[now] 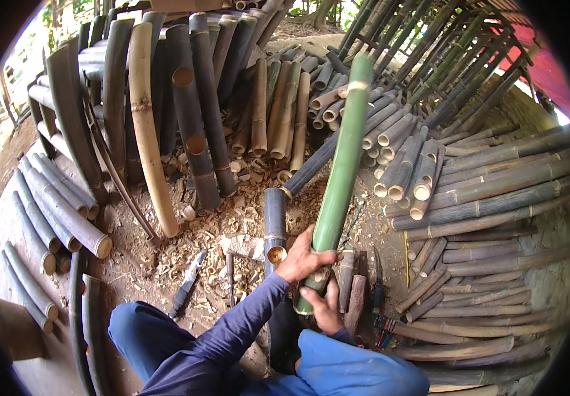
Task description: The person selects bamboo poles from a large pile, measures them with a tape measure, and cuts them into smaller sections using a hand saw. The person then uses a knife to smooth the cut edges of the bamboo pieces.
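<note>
From my remote post I am viewing what is looking like an open-sided bamboo workshop: pale shavings [199, 254] are littering the dirt floor [118, 280], a knife [189, 284] is lying nearer, cut poles [496, 204] are filling the right, and upright lengths [116, 92] are standing far left.

The head view looks down at the nearby hands [305, 259].

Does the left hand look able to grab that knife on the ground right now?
Probably not straight away: the left hand is gripping the green bamboo. If freed, likely yes, as nothing covers the knife.
</note>
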A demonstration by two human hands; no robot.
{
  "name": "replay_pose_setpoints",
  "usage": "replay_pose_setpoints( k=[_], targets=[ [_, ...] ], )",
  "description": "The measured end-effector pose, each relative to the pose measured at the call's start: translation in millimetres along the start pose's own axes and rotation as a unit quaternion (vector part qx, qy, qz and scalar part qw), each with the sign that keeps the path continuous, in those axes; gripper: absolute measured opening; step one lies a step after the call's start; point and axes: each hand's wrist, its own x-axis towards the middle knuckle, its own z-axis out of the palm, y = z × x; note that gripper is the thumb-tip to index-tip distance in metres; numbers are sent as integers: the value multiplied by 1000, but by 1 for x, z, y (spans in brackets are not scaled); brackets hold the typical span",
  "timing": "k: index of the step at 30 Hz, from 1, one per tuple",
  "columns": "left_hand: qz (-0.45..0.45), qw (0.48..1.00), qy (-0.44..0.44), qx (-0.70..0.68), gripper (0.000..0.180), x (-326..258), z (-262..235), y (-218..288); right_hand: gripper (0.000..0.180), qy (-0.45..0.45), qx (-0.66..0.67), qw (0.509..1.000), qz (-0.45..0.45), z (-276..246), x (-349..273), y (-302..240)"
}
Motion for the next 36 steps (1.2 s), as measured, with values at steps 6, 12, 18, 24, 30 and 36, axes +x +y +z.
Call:
replay_pose_setpoints(
  k=[6, 12, 18, 24, 30, 36],
  targets=[
    [7, 996, -57, 70, 108, -6, -17, -20, 64, 84, -30, 995, -36, -11, 33, 37],
    [28, 950, 179, 253, 74, -19, -78, -14, 66, 152, -33, 987, 44, -54, 161, 25],
    [-94, 828, 346, 430, 68, -126, -216, -54, 57, 24, -331, 943, -1, -53, 186, 57],
    [-438, 628, 324, 555, 95, -248, -233, -128, 82, -58, -611, 775, 151, -82, 63, 119],
    [-345, 661, 386, 544, 104, -281, -232, -143, 70, -38, -567, 812, 133, -103, 7, 160],
    [-250, 513, 574, 587, 70, -269, -264, -110, 70, -32, -470, 871, 141, -108, -39, 119]
  ],
)
